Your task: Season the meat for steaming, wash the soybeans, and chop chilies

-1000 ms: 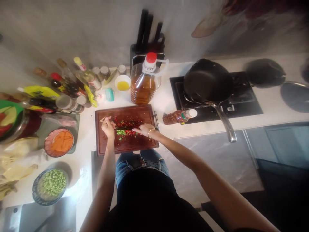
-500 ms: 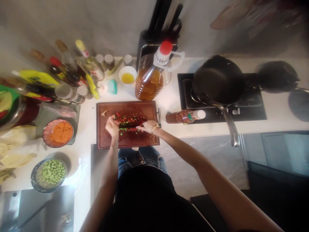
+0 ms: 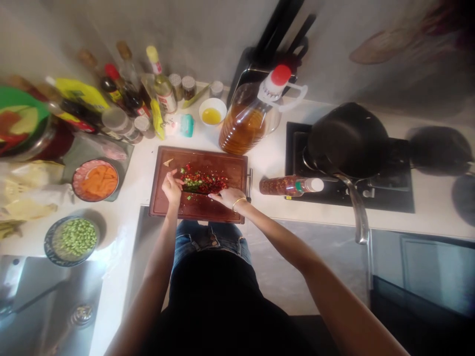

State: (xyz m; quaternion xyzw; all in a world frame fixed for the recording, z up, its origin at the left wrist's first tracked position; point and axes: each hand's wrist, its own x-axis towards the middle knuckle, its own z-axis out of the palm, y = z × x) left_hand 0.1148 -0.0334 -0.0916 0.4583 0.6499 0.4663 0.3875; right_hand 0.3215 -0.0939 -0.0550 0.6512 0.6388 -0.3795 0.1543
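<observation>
A wooden cutting board (image 3: 202, 211) lies on the counter in front of me. Chopped red and green chilies (image 3: 204, 181) are heaped across its middle. Gripped by its handle in my right hand (image 3: 227, 197), a dark knife (image 3: 196, 193) lies along the near side of the heap, its blade pointing left. My left hand (image 3: 172, 188) is at the left end of the heap, near the blade's tip, its fingers loosely bent and apart; I see nothing held in it. A small pale piece (image 3: 168, 162) sits at the board's upper left.
Right of the board lies a sauce bottle (image 3: 276, 186), by a stove with a black wok (image 3: 347, 141). Behind stand a large oil jug (image 3: 247, 123) and a bowl of yellow liquid (image 3: 213, 105). Leftward are sliced carrots (image 3: 97, 181), chopped green pieces (image 3: 77, 237) and a sink (image 3: 48, 306).
The camera view has shifted. The chopped chilies are gathered closer together, and the knife now lies along their near edge. My left hand's fingers have opened somewhat.
</observation>
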